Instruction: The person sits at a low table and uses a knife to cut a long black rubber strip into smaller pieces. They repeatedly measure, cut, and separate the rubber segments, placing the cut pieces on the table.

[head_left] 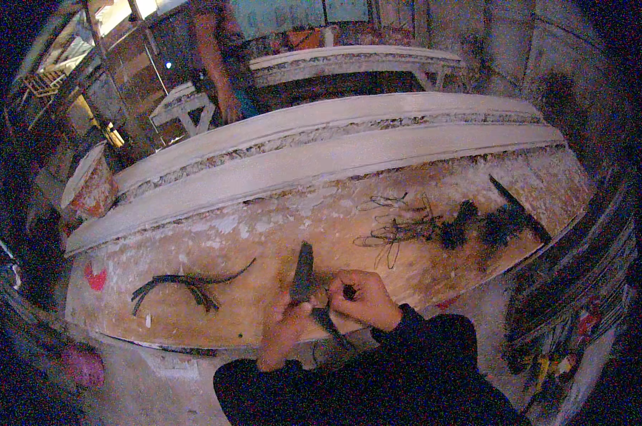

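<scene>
My left hand is closed around the lower end of a dark grey, tapered flat piece, which points away from me; its kind is unclear. Close beside it, my right hand is curled in a pinch, with something small and dark showing between the fingers. A dark strip hangs down between my two hands. Left of them, several black bendy strips lie on the wooden worktop. Loops of thin dark wire and black tangled clumps rest to the right.
A long dark bar lies at the worktop's right end. Pale planks run along its far side, with a bucket-like container at the left. Another person stands beyond, near a white bench. A pink object sits low at left.
</scene>
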Tool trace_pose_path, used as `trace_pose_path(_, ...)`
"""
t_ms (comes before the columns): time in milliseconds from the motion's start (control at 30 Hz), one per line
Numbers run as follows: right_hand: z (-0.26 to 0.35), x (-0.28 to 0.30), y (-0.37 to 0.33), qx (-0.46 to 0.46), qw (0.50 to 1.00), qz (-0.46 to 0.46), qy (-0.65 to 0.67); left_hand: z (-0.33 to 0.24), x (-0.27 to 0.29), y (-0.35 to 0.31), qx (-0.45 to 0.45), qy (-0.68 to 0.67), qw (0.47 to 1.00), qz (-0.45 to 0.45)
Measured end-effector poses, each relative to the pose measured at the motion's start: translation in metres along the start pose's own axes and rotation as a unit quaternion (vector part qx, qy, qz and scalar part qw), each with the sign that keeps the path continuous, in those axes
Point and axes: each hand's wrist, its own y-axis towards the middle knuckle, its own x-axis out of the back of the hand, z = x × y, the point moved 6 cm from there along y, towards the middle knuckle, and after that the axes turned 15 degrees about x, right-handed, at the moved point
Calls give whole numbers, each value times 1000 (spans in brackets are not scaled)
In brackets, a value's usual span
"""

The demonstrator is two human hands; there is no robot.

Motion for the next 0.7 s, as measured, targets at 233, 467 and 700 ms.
trace_pose_path(233,-8,3,2,-15,995,-10,-96,-35,79,-31,-66,-116,961,-243)
trace_pose_path(467,-10,4,-1,-21,984,16,-174,-78,143,-96,-394,-328,846,-147)
trace_pose_path(700,-9,3,1,-23,984,-52,-172,-63,165,-96,-300,-327,861,-248)
